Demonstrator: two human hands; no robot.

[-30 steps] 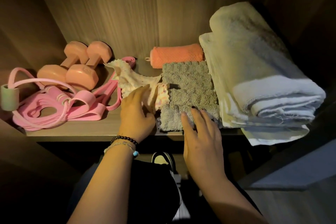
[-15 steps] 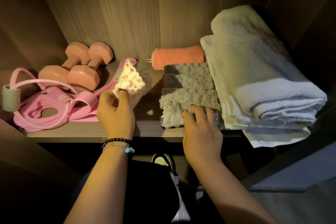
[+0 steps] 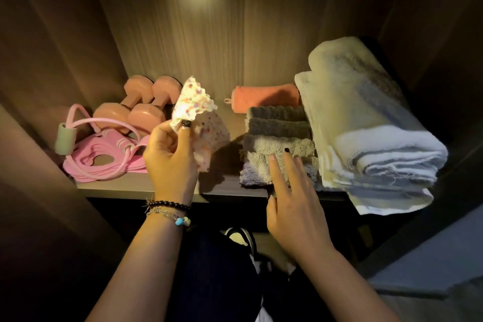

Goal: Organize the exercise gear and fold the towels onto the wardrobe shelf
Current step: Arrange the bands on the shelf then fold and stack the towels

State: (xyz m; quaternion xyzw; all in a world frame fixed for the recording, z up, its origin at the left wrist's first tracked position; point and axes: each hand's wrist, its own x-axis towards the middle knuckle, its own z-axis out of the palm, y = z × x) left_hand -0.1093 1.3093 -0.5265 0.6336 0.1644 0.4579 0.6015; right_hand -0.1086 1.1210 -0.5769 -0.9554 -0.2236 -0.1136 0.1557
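- the small spotted cloth looked thin, light and floppy; judged best taken by a corner or edge, since it would droop and unfold anywhere else.
- it was up off the wardrobe shelf, at about 11 o'clock from the view's centre, in front of the pink dumbbells.
- the left hand pinched the cloth between thumb and curled fingers, the rest hanging loose beside the palm.
- the right hand was spread fairly wide, straight fingers pressing the front edge of the folded grey towel at 3 o'clock from the cloth.
- the grey towel looked plush, soft and likely to slump; a flat palm would steady it.
- the big rolled white towel lay touching it at the right, bulky, overhanging the shelf edge.
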